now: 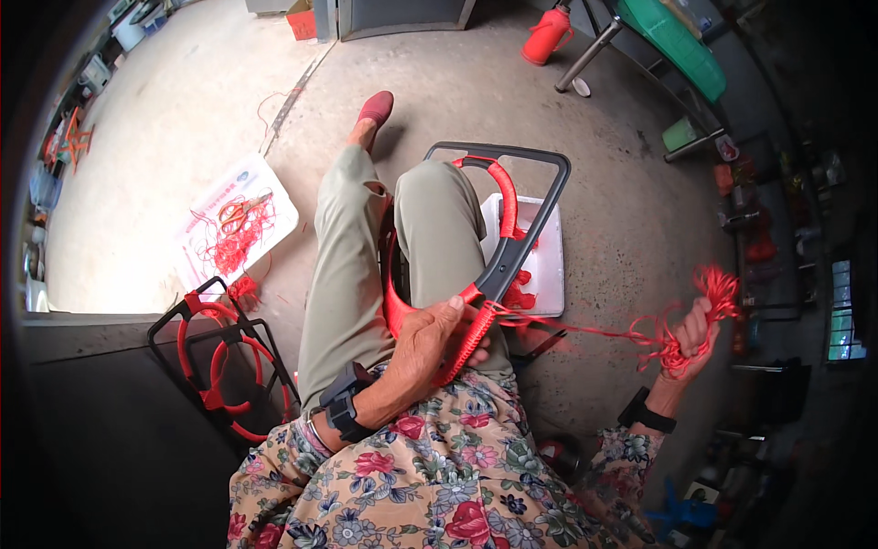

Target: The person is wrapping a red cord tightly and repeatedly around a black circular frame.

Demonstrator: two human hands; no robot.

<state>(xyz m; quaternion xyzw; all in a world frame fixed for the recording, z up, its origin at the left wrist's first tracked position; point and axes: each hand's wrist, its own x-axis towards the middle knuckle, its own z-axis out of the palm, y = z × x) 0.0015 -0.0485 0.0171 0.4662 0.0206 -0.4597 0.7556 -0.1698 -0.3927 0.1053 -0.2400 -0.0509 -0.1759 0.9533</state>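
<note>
A black frame [499,274] with a round ring lies across my lap, most of the ring wrapped in red cord [508,203]. My left hand [422,337] is closed around the lower part of the ring, thumb on top, near a tightly wound stretch of cord. Out to the right, my right hand [693,337] is raised in a fist around a bundle of red cord [718,285]. Strands run from that bundle back to the ring beside my left hand. The ring's far left side is partly hidden by my knee.
More black frames with red-wrapped rings [212,400] lean at the left. A white box [285,215] holds red cord and scissors [240,214]; another white box [549,274] stands by my right knee. A red thermos [547,37] and a green-topped stool [672,46] stand at the far right.
</note>
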